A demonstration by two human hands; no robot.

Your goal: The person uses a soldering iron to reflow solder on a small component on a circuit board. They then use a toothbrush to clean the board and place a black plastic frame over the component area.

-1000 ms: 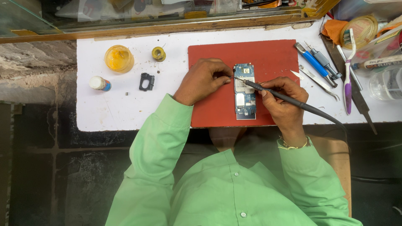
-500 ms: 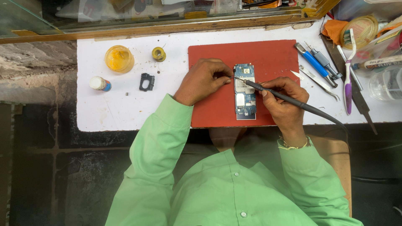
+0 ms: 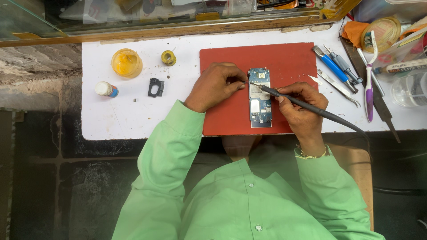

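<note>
On red mat, hands and soldering iron unmoved since before.

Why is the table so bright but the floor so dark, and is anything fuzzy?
In the head view, light falls evenly on the white table, so it glares a bit; the floor below sits in shade. The circuit board and both hands look sharp, with soft shadows; the edges bend slightly.
</note>
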